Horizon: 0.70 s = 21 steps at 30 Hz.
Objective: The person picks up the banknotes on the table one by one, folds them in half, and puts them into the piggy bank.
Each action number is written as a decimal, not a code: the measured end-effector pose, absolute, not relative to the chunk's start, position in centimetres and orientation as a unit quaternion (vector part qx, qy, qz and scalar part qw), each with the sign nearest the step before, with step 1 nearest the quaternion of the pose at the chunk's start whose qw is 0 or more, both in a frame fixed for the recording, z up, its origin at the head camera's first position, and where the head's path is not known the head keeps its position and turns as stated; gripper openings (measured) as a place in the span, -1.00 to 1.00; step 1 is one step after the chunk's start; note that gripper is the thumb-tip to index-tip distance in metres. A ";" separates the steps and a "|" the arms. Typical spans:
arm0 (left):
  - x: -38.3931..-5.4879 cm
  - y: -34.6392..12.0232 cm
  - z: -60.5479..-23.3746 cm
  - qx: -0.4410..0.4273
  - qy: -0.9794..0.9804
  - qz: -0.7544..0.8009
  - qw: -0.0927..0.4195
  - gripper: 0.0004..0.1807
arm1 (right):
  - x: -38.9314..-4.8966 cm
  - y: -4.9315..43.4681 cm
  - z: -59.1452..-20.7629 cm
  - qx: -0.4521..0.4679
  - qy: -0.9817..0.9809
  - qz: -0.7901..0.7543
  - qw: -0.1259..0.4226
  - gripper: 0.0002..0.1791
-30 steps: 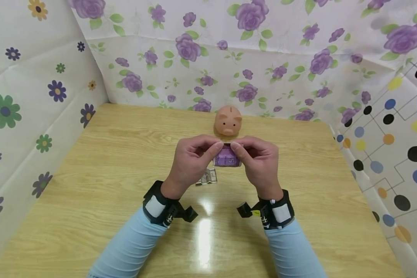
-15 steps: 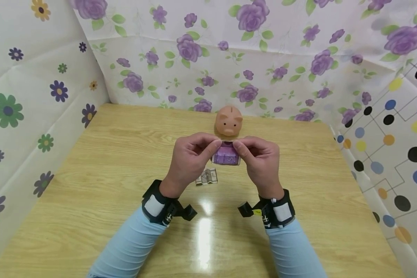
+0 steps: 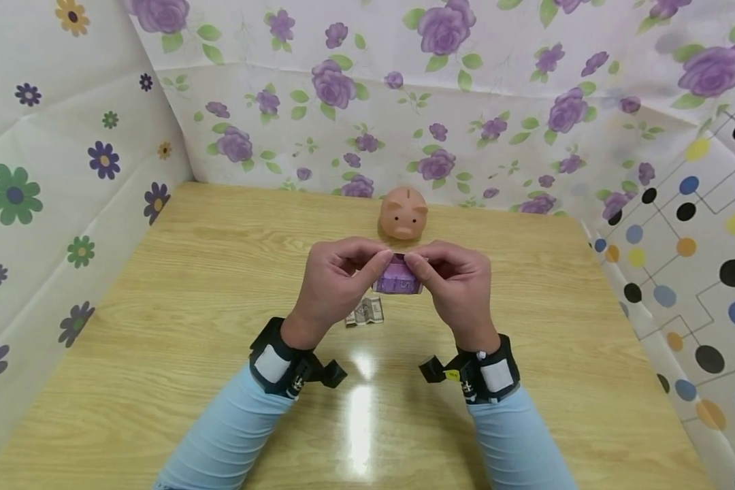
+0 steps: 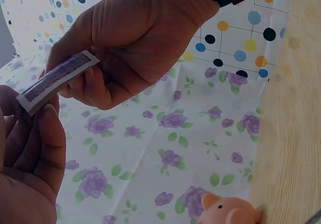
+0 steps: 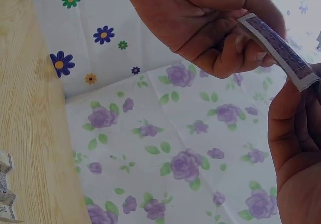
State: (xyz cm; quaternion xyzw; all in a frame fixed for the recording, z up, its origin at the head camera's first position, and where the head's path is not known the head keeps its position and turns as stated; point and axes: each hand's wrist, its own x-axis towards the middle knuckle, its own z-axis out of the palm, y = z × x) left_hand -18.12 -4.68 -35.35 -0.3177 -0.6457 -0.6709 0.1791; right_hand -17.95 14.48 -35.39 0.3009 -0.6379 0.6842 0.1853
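A small purple banknote (image 3: 398, 282), folded into a narrow strip, is held up over the table between both hands. My left hand (image 3: 335, 282) pinches its left end between thumb and fingers, while the right hand (image 3: 461, 286) pinches the right end in the same way. In the left wrist view the banknote (image 4: 57, 81) shows a pale border and a slight bow. The right wrist view also shows the banknote (image 5: 278, 50) spanning the two hands. Just beyond the hands stands a pink piggy bank (image 3: 403, 214), its slot on top and its face toward me.
A creased grey-brown banknote (image 3: 367, 311) lies on the wooden table (image 3: 233, 272), close to the left wrist. Behind the table hangs a cloth (image 3: 282, 136) with purple flowers. Patterned sheets also close off the left and right sides.
Both hands rose slightly with the purple banknote and have dipped again. The right thumb has shifted a little inward along the top edge. The piggy bank and the other note have stayed put.
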 end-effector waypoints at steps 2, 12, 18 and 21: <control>-18.1 -4.7 -35.3 -0.320 -0.645 -0.671 0.177 -0.92 | -17.9 14.4 -35.5 0.308 -0.634 0.685 0.185 -0.93; -18.2 -4.8 -35.2 -0.323 -0.657 -0.662 0.160 -0.92 | -18.3 14.3 -35.8 0.334 -0.624 0.679 0.193 -0.94; -18.2 -4.8 -35.3 -0.329 -0.656 -0.662 0.150 -0.91 | -18.1 14.2 -35.7 0.335 -0.633 0.673 0.186 -0.94; -18.2 -4.8 -35.4 -0.338 -0.654 -0.661 0.149 -0.90 | -18.1 14.1 -35.7 0.334 -0.635 0.673 0.179 -0.93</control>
